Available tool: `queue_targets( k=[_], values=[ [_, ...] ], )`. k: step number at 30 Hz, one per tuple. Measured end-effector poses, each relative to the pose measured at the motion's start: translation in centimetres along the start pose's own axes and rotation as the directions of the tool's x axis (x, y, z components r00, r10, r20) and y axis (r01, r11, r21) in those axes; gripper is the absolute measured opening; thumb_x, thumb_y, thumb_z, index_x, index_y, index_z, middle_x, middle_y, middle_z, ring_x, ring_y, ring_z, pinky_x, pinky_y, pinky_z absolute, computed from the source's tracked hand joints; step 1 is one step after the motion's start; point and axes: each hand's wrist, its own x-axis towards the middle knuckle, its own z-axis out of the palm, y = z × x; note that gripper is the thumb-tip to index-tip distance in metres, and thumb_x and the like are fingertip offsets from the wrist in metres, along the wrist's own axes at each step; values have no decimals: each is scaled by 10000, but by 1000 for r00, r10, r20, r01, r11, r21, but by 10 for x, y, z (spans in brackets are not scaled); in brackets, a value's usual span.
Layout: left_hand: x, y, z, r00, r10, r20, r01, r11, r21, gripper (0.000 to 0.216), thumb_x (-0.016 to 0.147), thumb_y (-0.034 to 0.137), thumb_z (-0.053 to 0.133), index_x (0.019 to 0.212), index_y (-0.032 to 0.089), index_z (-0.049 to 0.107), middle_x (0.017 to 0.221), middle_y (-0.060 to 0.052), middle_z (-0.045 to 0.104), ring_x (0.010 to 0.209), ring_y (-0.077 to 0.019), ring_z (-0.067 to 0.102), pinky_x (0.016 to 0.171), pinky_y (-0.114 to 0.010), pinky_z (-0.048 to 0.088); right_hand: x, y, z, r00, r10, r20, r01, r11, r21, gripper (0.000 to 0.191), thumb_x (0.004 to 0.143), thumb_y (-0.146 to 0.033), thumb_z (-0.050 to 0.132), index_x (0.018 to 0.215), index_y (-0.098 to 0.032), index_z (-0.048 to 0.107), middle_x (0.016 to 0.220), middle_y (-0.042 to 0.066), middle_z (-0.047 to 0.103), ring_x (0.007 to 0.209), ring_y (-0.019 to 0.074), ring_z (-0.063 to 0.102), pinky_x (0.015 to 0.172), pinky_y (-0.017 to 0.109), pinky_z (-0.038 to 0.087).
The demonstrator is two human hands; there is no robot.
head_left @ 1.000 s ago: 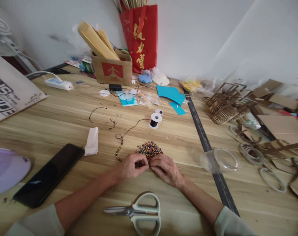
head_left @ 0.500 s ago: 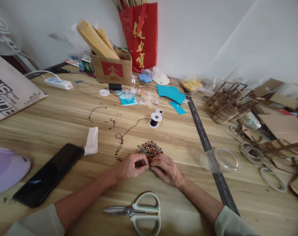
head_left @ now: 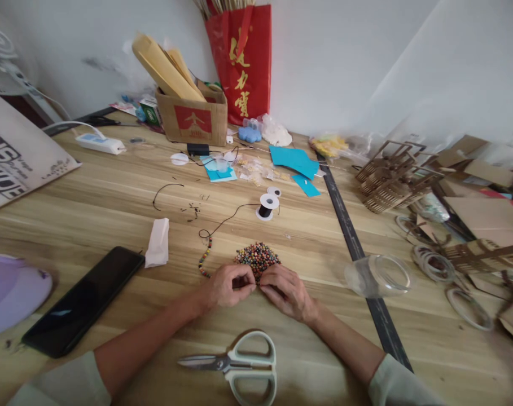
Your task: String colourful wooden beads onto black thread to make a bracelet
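Observation:
A strand of colourful beads [head_left: 202, 264] on black cord runs down to my left hand [head_left: 232, 286] and goes out of sight behind it. The thumb and index finger of that hand are pinched together on the cord's end. Facing it, my right hand [head_left: 286, 291] is pinched too, its fingertips almost meeting the left ones; what lies between them is too small to make out. A heap of small multicoloured beads [head_left: 258, 255] lies just beyond both hands. The black cord [head_left: 231, 219] leads back to a white spool [head_left: 266, 207] standing upright.
Scissors [head_left: 243, 363] lie nearest me, below the hands. Left are a black phone [head_left: 84, 301], a folded white paper [head_left: 157, 242] and a purple cap [head_left: 14, 293]. A clear plastic cup [head_left: 377, 275] lies right. Behind stand a cardboard box [head_left: 192, 121] and a red bag [head_left: 243, 67].

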Motion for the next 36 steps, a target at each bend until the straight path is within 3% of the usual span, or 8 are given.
queue_targets(
  k=[36],
  values=[
    [1,4,-1,999,-37,3,37,999,-24,86,767,164,558,690,149,594,601,21,567,547,-93,469,539,-188,401,2,0,0,1000,29,-5,-29,999,34,74,936,-179,548,988,-182,600,847,82,679,796,178,644,716,306,540]
  ],
)
